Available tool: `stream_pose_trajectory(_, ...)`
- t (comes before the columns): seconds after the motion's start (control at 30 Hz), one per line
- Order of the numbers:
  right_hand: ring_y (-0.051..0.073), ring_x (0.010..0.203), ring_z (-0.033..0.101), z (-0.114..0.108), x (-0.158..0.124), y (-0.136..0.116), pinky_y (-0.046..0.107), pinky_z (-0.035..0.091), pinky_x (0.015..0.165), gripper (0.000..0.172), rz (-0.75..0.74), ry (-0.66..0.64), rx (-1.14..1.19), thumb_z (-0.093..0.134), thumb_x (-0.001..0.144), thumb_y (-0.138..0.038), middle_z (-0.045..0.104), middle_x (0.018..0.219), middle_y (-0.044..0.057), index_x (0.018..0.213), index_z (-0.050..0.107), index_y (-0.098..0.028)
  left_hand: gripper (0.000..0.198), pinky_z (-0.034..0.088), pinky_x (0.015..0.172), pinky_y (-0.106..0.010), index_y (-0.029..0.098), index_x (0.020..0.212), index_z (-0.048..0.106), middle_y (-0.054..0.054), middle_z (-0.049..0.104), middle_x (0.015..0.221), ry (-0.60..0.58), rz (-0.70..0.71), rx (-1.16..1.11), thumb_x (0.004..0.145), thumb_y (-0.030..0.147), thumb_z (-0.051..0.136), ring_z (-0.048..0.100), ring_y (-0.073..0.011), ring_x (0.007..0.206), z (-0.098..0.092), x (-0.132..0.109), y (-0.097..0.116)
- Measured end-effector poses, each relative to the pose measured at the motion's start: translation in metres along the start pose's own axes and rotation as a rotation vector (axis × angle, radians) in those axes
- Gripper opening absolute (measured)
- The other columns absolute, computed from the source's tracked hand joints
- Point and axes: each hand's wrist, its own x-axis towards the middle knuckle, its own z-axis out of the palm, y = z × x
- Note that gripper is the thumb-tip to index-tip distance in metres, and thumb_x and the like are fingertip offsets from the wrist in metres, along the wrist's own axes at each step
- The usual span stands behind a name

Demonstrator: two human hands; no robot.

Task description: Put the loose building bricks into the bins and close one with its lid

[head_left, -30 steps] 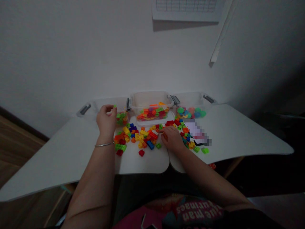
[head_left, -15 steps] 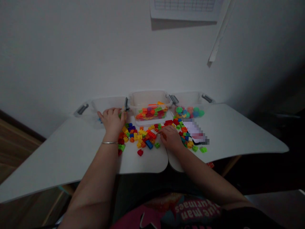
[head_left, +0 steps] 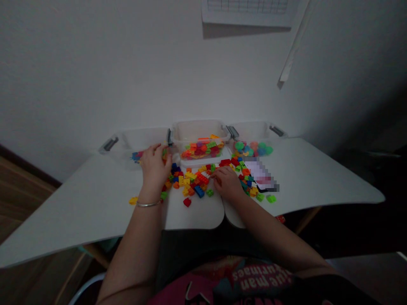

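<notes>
My left hand (head_left: 155, 166), with a bangle at its wrist, hovers palm-down at the front of the left clear bin (head_left: 144, 136), fingers apart and nothing visible in them. On the right edge of the heap of toy building bricks (head_left: 190, 176), my right hand (head_left: 228, 183) has its fingers curled together. What it pinches, if anything, is hidden. A blue brick (head_left: 199, 191) and a green brick (head_left: 210, 192) lie just left of it. A red brick (head_left: 187, 202) sits nearer the table's front edge.
The middle bin (head_left: 201, 131) holds several bright bricks; the right bin (head_left: 254, 132) holds round coloured pieces. A phone-like device (head_left: 261, 174), partly blurred out, lies right of the heap. A yellow brick (head_left: 133, 201) rests left of my wrist. The white table (head_left: 321, 178) meets the wall.
My left hand has shifted right and slightly toward me, uncovering blue and red pieces in the left bin and the yellow brick. My right hand stays nearly in place.
</notes>
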Motion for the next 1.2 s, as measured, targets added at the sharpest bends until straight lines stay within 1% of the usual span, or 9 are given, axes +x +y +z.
stream_pose_trajectory(0.07,0.024,0.1,0.054,0.0,0.0,0.0,0.038,0.044,0.091,0.019,0.001,-0.001,-0.006,0.054,0.082,-0.014,0.067,0.098,0.008,0.091,0.069,-0.019,0.035,0.04,0.099,-0.043,0.018,0.113,0.065,-0.012,0.063,0.118,-0.122,0.122,-0.015,0.087,0.033,0.048,0.054,-0.0286,0.113,0.002,-0.01,0.012)
stream_pose_trajectory(0.13,0.024,0.1,0.054,0.0,0.0,0.001,0.037,0.044,0.091,0.018,-0.005,0.006,-0.005,0.054,0.082,-0.014,0.067,0.097,0.008,0.09,0.069,-0.019,0.031,0.043,0.095,-0.044,0.018,0.106,0.068,-0.011,0.066,0.111,-0.246,0.235,-0.012,0.088,0.033,0.047,0.057,-0.0288,0.106,0.008,-0.019,0.021)
stream_pose_trajectory(0.2,0.024,0.098,0.054,0.0,0.0,0.001,0.037,0.044,0.091,0.018,-0.012,0.014,0.002,0.053,0.083,-0.013,0.067,0.096,0.008,0.09,0.069,-0.019,0.029,0.044,0.094,-0.043,0.019,0.104,0.069,-0.01,0.068,0.108,-0.342,0.33,-0.045,0.086,0.03,0.049,0.059,-0.0276,0.102,0.015,-0.027,0.026)
stream_pose_trajectory(0.27,0.023,0.098,0.055,0.0,0.0,0.001,0.037,0.044,0.09,0.018,-0.014,0.014,0.006,0.053,0.083,-0.013,0.067,0.096,0.008,0.09,0.069,-0.02,0.027,0.044,0.095,-0.042,0.02,0.103,0.07,-0.009,0.069,0.107,-0.399,0.384,-0.079,0.082,0.024,0.053,0.059,-0.0269,0.102,0.022,-0.033,0.027)
stream_pose_trajectory(0.33,0.024,0.098,0.055,0.0,0.0,0.001,0.037,0.044,0.09,0.019,-0.013,0.006,-0.001,0.052,0.083,-0.013,0.067,0.096,0.008,0.09,0.068,-0.02,0.03,0.045,0.095,-0.042,0.019,0.102,0.07,-0.009,0.069,0.107,-0.427,0.399,-0.092,0.077,0.019,0.053,0.06,-0.027,0.103,0.028,-0.037,0.025)
stream_pose_trajectory(0.47,0.024,0.098,0.054,0.002,0.0,0.002,0.038,0.044,0.09,0.018,-0.018,0.007,-0.014,0.052,0.083,-0.014,0.067,0.097,0.009,0.091,0.068,-0.019,0.036,0.046,0.095,-0.043,0.018,0.106,0.069,-0.01,0.068,0.11,-0.446,0.401,-0.12,0.075,0.017,0.052,0.06,-0.0269,0.104,0.033,-0.04,0.018)
stream_pose_trajectory(0.83,0.024,0.096,0.056,0.003,0.001,0.001,0.039,0.045,0.089,0.017,-0.019,0.007,-0.014,0.054,0.082,-0.012,0.068,0.096,0.009,0.089,0.068,-0.019,0.031,0.047,0.096,-0.043,0.016,0.11,0.067,-0.011,0.066,0.112,-0.46,0.357,-0.157,0.083,0.025,0.057,0.061,-0.0262,0.104,0.042,-0.043,0.012)
stream_pose_trajectory(1.07,0.025,0.097,0.056,0.004,0.001,0.0,0.039,0.045,0.089,0.016,-0.019,0.012,-0.007,0.056,0.081,-0.013,0.069,0.095,0.008,0.088,0.068,-0.02,0.026,0.048,0.093,-0.04,0.018,0.106,0.069,-0.01,0.068,0.107,-0.404,0.356,-0.174,0.083,0.028,0.062,0.062,-0.0242,0.1,0.045,-0.044,0.01)
stream_pose_trajectory(1.2,0.025,0.096,0.056,0.005,0.001,0.001,0.039,0.045,0.089,0.015,-0.021,0.013,-0.013,0.056,0.082,-0.014,0.068,0.095,0.008,0.087,0.068,-0.02,0.023,0.049,0.091,-0.04,0.018,0.102,0.069,-0.009,0.067,0.104,-0.377,0.339,-0.207,0.081,0.026,0.064,0.063,-0.0238,0.097,0.045,-0.044,0.011)
